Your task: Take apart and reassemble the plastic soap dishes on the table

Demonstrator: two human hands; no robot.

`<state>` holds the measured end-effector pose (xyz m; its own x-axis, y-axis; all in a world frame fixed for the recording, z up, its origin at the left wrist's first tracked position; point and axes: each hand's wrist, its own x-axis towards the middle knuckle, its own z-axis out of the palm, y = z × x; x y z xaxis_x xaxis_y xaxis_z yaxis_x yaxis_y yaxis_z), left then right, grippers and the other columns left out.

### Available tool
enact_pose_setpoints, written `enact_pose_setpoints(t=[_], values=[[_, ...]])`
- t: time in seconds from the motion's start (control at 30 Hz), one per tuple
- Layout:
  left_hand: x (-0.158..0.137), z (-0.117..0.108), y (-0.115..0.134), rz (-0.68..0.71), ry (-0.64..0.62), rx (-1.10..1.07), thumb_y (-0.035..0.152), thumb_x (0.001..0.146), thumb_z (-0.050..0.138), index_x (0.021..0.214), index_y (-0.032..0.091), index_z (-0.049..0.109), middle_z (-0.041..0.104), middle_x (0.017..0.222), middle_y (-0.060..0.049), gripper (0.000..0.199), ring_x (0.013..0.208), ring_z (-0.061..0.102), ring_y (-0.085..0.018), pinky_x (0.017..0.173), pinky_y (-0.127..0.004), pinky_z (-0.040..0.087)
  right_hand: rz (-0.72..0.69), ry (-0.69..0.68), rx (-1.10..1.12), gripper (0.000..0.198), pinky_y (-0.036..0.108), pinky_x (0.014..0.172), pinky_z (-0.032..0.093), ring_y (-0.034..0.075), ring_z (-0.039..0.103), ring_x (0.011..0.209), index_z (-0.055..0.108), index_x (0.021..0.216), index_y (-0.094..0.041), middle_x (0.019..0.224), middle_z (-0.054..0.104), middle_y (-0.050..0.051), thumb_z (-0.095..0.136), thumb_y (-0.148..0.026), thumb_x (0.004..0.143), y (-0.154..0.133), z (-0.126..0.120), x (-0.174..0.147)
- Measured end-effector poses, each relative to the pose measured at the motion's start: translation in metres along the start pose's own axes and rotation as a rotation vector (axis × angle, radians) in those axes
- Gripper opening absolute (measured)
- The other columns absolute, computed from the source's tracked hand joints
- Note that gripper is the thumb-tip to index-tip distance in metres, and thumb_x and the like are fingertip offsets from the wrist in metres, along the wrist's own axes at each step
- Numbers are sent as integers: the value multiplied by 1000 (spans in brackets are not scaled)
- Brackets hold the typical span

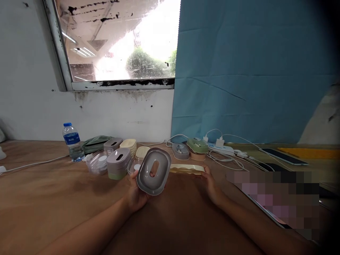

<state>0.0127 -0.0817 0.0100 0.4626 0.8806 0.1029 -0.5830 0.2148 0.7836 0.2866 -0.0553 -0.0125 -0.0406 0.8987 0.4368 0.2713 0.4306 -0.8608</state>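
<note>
My left hand [138,194] grips a grey rounded-rectangular plastic lid [162,173] by its lower left side. The lid is tilted towards me, with an oval slot through its middle. To the right, my right hand [211,182] is closed on the right end of a long cream plastic piece [186,168] with a wavy lower edge, seen nearly edge-on. The lid and the cream piece are held side by side above the table. Behind the lid stand a lilac and green slotted box [118,164], a clear plastic container [98,162] and a stack of cream lids [128,144].
A water bottle [72,143] and a green pouch [96,144] stand at the back left. Grey [180,151] and green lidded boxes [198,146] sit near a power strip [221,148] and its cables. A phone [283,157] lies farther right.
</note>
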Motion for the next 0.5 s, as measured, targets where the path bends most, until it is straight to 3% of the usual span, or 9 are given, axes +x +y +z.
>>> enact_pose_setpoints(t=[0.13,0.27,0.4,0.5], values=[[-8,-9,-1,-77,-159,-77,63,72,35,80,17,56,62,94,-8,51,90,58,-28,75,-41,44,-40,-17,-44,43,43,77,44,26,49,91,32,97,-25,91,46,6,6,-54,79,-1,19,33],[-10,-11,-4,-110,-219,-152,64,69,40,79,15,60,62,88,-8,53,84,59,-25,76,-40,44,-94,-26,-146,38,38,82,42,22,46,96,33,101,-24,95,44,5,6,-46,84,-10,51,84],[-10,-8,-9,-46,-269,-224,66,67,40,73,15,62,61,82,-7,56,74,59,-23,68,-36,45,-140,-17,-297,28,38,93,33,21,39,105,39,100,-23,105,40,7,21,-37,85,-21,90,136],[-8,-12,-11,-73,-275,-89,69,65,41,75,15,62,62,86,-8,59,81,58,-25,69,-35,45,-156,-62,-417,19,39,95,29,23,39,104,49,92,-22,100,45,6,43,-32,78,-27,116,165]])
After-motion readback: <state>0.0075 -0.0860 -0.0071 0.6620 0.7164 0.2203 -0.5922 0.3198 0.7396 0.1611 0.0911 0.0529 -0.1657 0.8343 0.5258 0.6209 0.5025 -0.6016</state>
